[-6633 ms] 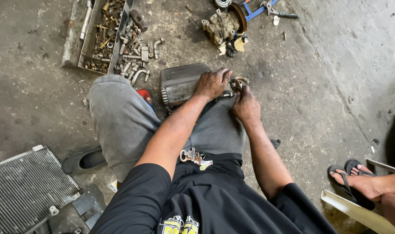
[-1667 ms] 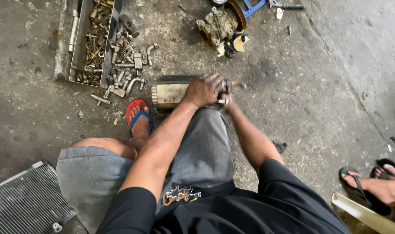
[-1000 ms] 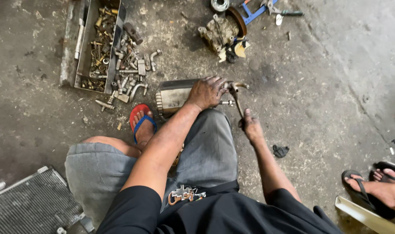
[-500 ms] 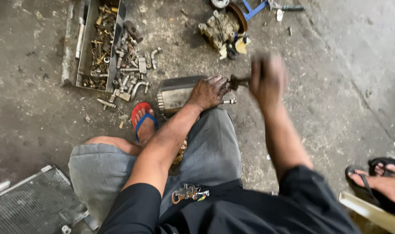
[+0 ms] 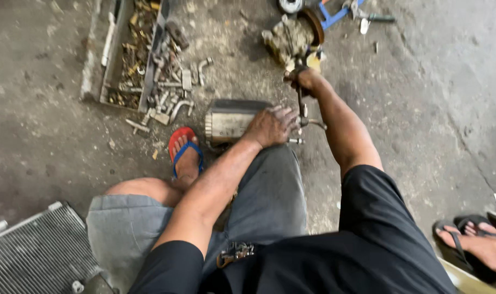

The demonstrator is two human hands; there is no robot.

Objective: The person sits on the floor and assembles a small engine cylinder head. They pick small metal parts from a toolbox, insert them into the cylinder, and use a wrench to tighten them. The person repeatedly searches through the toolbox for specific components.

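Left hand (image 5: 271,126) spread palm-down, fingers loosely curled over the near end of a grey metal cylindrical part (image 5: 231,120), pressing on it rather than gripping around it. Right hand (image 5: 304,78) closed in a fist around the upper end of a slim metal tool (image 5: 301,106), shaft running down from the fist to the end of the part just beside the left fingertips. Short metal fittings projecting from that same end of the part, next to the tool tip. Part lying on its side on the concrete floor (image 5: 422,109), directly ahead of the bent knees in grey shorts (image 5: 269,196). Foot in a red-and-blue sandal (image 5: 183,149) planted just left of the part, near but apart from it. Further left, an open metal tray (image 5: 125,60) holding small metal pieces, with loose bolts and pipe fittings (image 5: 171,92) scattered on the floor between tray and part. Beyond the right hand, a dirty lump of machinery (image 5: 291,38), touching or nearly touching the fist; which of the two, not discernible. Blue-handled tool (image 5: 340,11) at the top edge. Finned radiator core (image 5: 38,256) at lower left. Another person's foot in a black sandal (image 5: 471,245) at lower right, well apart from both hands.
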